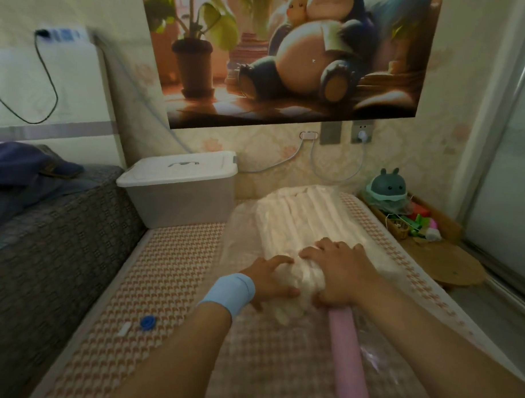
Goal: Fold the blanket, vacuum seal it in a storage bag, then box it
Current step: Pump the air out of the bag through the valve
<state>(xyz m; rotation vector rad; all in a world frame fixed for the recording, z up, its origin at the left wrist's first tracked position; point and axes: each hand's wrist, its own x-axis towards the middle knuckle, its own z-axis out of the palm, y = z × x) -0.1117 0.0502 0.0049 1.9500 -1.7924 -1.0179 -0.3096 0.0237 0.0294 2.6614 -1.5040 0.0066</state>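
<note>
Blanket (308,218), folded, lies inside the clear storage bag (242,237) on the patterned bed mat (175,270). We judge sealing, vacuuming and boxing remain. The lidded white box (181,193) waits by the wall. Our left hand (270,281) and right hand (342,273) squeeze its bunched near end, beside a pink tube (348,356) and blue cap (147,323).

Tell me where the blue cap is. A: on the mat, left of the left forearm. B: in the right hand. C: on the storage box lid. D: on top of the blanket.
A: the blue cap lies on the mat beside a small white clip, clear of the blanket.
</note>
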